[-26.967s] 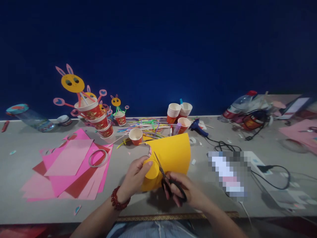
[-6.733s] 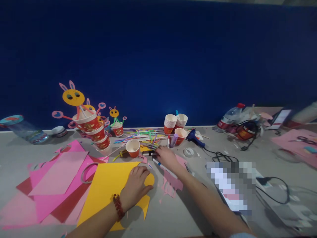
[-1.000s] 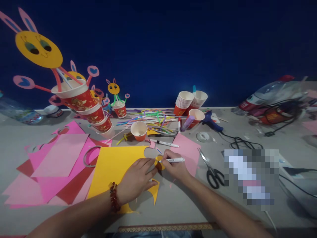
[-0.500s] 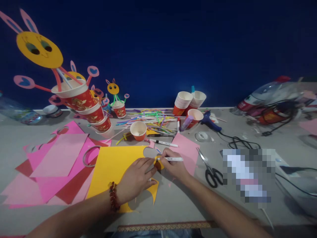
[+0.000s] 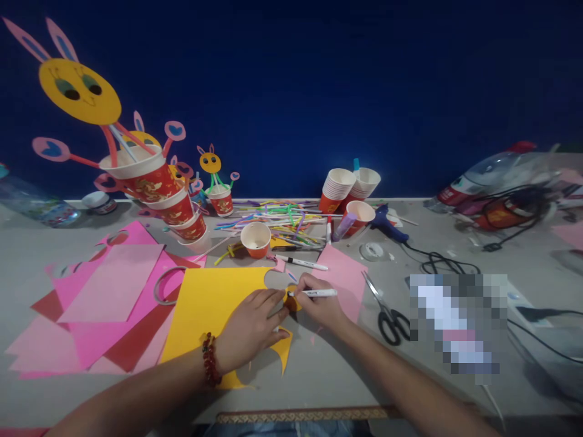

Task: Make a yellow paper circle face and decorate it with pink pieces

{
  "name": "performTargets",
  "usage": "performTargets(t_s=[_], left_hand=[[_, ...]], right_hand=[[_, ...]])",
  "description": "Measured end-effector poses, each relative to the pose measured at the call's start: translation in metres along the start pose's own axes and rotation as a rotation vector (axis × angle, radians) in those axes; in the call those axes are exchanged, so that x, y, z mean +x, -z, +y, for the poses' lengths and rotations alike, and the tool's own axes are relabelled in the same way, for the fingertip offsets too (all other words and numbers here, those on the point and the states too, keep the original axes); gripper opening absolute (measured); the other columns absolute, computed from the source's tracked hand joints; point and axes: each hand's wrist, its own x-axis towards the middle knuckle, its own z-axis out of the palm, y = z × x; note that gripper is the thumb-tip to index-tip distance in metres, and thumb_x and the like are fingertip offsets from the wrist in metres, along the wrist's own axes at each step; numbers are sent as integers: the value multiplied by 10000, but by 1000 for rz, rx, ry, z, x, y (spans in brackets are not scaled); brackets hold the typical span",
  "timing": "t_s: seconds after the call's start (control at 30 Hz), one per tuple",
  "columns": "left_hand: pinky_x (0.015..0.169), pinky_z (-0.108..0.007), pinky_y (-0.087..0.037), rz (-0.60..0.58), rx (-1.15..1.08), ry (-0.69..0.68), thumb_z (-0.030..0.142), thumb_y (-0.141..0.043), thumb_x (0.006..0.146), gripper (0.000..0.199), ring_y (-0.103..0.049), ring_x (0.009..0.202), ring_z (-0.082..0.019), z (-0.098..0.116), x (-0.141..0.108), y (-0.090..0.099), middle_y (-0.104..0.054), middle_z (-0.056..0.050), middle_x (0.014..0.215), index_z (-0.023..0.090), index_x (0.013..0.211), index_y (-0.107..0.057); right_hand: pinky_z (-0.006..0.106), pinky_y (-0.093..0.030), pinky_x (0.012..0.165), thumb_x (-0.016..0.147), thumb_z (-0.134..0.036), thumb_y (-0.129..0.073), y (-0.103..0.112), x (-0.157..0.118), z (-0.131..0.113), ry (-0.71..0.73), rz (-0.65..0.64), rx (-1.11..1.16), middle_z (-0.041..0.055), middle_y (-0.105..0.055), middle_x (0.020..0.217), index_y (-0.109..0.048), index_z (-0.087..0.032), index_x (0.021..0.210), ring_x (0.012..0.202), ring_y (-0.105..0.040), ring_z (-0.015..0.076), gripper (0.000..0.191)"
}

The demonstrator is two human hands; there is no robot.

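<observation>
My right hand (image 5: 321, 303) is closed around a white marker (image 5: 320, 293), its dark tip on a small yellow paper disc (image 5: 294, 300). A dark spot shows on that disc. My left hand (image 5: 251, 325) lies with its fingers stretched out over a yellow sheet (image 5: 214, 297), fingertips at the disc's left edge. By its thumb shows something small and white that I cannot make out. A curved yellow offcut (image 5: 283, 352) sticks out below the left hand. Just above the disc lies a small pink and blue paper ear (image 5: 291, 275).
Pink sheets (image 5: 109, 282) and a tape roll (image 5: 159, 285) lie left. Scissors (image 5: 387, 318), a glue gun (image 5: 389, 224) and a blurred-out patch (image 5: 458, 325) are right. Paper cups (image 5: 255, 240), pipe cleaners (image 5: 286, 215) and rabbit-faced cup figures (image 5: 82, 91) stand or lie behind.
The whole view has shifted slightly, with things on the left appearing a little further right. Both hands stay in place, the marker still at the yellow disc.
</observation>
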Motion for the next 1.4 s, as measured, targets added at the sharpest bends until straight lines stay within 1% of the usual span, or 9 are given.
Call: performTargets(t_s=[0.17, 0.37, 0.5, 0.73, 1.07, 1.23, 1.4], left_hand=[[1029, -459, -457, -2, 6, 0, 460, -661, 874, 444, -532, 1225, -289, 0, 0, 0, -583, -122, 1326, 188, 1220, -596], [1040, -455, -450, -3, 6, 1, 461, -668, 869, 455, -525, 1234, -286, 0, 0, 0, -575, -116, 1338, 191, 1228, -589], [1038, -452, -452, -8, 3, -3, 461, -651, 881, 444, -532, 1226, -287, 0, 0, 1, -579, -114, 1332, 189, 1227, -589], [1041, -457, -446, 0, 4, -7, 468, -644, 884, 454, -521, 1237, -290, -1, -1, -1, -568, -118, 1347, 191, 1239, -581], [1022, -468, -455, 2, -3, -1, 433, -661, 882, 407, -531, 1229, -291, 0, 1, 1, -582, -127, 1323, 191, 1203, -601], [1036, -463, -447, -11, -9, -1, 448, -657, 881, 446, -526, 1239, -288, 0, 1, 0, -579, -125, 1331, 189, 1237, -587], [1040, -462, -445, -7, -9, -7, 444, -664, 876, 473, -521, 1242, -286, -1, 0, -1, -573, -123, 1341, 193, 1267, -573]], right_hand=[[236, -335, 516, 734, -169, -512, -1, 0, 3, 3, 4, 1, -45, -519, 587, -492, -216, 649, 540, -460, 125, 100], [238, -335, 526, 765, -194, -514, 0, 0, 0, -6, 22, -23, -44, -521, 601, -505, -213, 667, 547, -461, 125, 100], [237, -330, 519, 748, -176, -510, 0, 0, 1, -1, 5, -15, -44, -526, 591, -497, -214, 656, 541, -464, 125, 101], [240, -324, 514, 755, -181, -510, 0, 0, 2, -7, 20, -6, -43, -522, 597, -501, -216, 664, 541, -448, 127, 98], [233, -346, 520, 757, -172, -514, 1, 0, -2, -15, 2, -1, -40, -551, 615, -520, -211, 678, 553, -469, 125, 88], [237, -365, 525, 730, -153, -514, 1, 0, -1, -3, 2, -5, -33, -562, 603, -512, -215, 655, 552, -470, 130, 97], [234, -357, 521, 743, -163, -509, 1, 0, -2, -12, 1, 5, -39, -549, 600, -513, -215, 664, 549, -464, 126, 95]])
